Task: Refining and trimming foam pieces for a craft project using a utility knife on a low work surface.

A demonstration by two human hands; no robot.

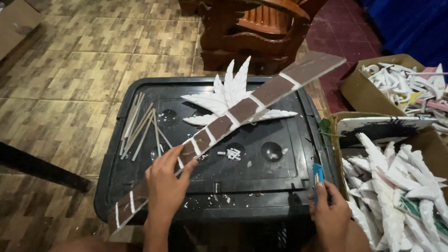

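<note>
A black plastic bin lid [280, 200] serves as the surface, standing on a tiled floor [70, 84] in front of a carved wooden chair [254, 32]. To the right, two cardboard boxes [361, 91] hold heaps of white cut foam leaf shapes [396, 196]. Across the surface lies a long brown strip banded with white lines [233, 119], slanting from near left to far right, its far end raised over a white star-like foam leaf piece [228, 95]. The left hand [165, 186] has its grip closed around the strip near its lower end, thumb on top. A bundle of thin pale sticks [140, 126] lies on the surface's left side. The right hand [329, 210] grips a small blue utility knife [318, 177] at the surface's right edge.
</note>
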